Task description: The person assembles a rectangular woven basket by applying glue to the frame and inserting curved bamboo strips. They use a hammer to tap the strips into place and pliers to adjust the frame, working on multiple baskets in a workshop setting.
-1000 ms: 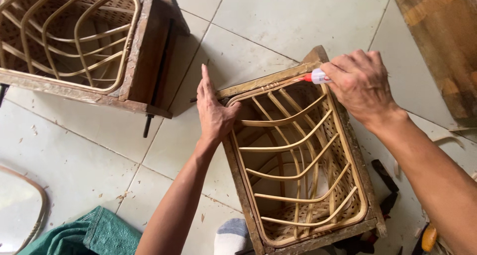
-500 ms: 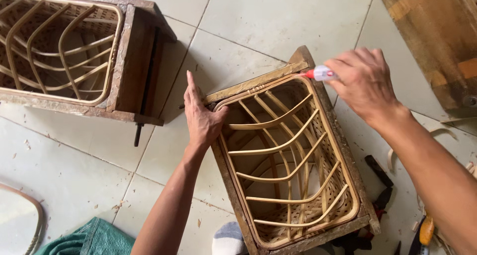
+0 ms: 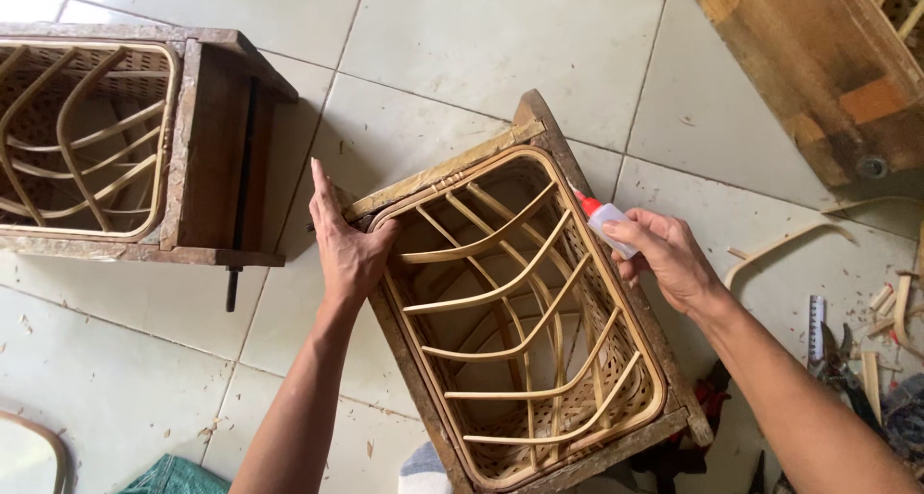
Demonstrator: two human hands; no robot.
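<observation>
Hands: left (image 3: 344,248) flat on rattan frame (image 3: 525,321), right (image 3: 669,258) gripping glue bottle (image 3: 606,224), second frame (image 3: 115,143) nearby.

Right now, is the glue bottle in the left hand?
No. The small red-tipped glue bottle is in the right hand, nozzle at the rattan frame's rim; the left hand braces the wooden mould's corner.

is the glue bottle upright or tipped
Tipped: the right hand holds the glue bottle slanted, red nozzle pointing at the rattan frame rim.
</observation>
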